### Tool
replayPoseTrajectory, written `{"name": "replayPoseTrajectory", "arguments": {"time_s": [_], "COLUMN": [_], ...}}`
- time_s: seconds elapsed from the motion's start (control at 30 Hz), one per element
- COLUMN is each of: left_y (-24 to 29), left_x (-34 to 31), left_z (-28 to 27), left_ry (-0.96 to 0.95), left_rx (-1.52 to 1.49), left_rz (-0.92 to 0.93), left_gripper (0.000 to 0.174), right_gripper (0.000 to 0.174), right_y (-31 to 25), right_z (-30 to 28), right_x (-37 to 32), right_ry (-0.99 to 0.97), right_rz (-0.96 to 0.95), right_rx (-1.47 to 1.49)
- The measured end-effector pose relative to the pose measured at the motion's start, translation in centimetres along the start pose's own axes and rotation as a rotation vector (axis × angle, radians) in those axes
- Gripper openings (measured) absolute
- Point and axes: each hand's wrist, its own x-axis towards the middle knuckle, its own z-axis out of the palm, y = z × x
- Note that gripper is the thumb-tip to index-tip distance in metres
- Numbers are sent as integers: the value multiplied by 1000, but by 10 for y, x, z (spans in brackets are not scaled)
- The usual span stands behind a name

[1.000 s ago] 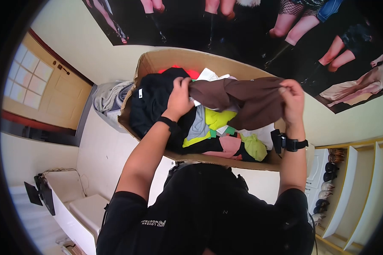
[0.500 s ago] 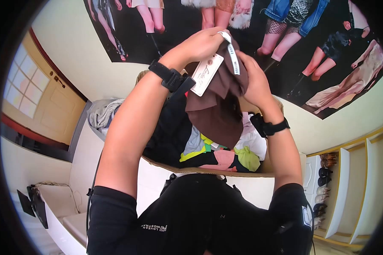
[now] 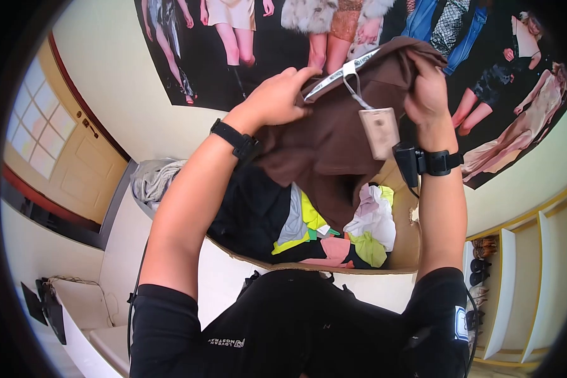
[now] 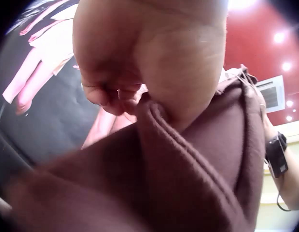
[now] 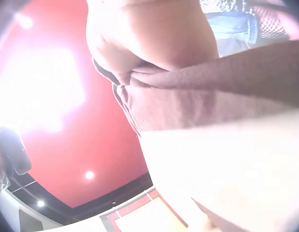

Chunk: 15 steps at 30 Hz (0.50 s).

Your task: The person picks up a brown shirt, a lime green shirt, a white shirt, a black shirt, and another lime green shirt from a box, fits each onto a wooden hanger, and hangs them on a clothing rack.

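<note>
A dark brown garment [image 3: 359,145] hangs spread between my two hands, above a cardboard box of clothes. My left hand [image 3: 274,97] pinches its upper edge at the left; in the left wrist view the folded cloth [image 4: 188,159] passes between thumb and fingers. At the upper right corner my right hand [image 3: 427,91] grips the edge, its fingertips partly hidden by brown cloth [image 5: 173,106] in the right wrist view. A white printed label strip [image 3: 334,80] runs along the top edge. From a looped cord dangles a pale hang tag [image 3: 380,133].
The cardboard box [image 3: 407,249] holds black cloth [image 3: 249,201], a pink piece [image 3: 335,251], a lime green piece [image 3: 366,249] and white cloth [image 3: 384,223]. Grey cloth in a bag [image 3: 154,181] lies left of it. A fashion poster [image 3: 220,82] covers the wall behind.
The brown garment has risen from over the box, turned so its label and tag show, and spread wider as the hands moved apart. The tag has swung toward the right hand.
</note>
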Motion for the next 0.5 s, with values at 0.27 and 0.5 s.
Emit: {"name": "replayPoseTrajectory", "arguments": {"time_s": [0.27, 0.5], "left_y": [-71, -3], "left_x": [13, 49], "left_z": [-17, -120], "left_ry": [364, 881], "left_rx": [-124, 248], "left_rz": [-83, 146], "left_gripper": [30, 21], "right_gripper": [21, 19], "right_y": [-59, -80], "right_z": [-36, -47], "right_x": [-1, 8], "right_ry": [-177, -206], "right_rz": [88, 162], "right_rx": [-93, -1074]}}
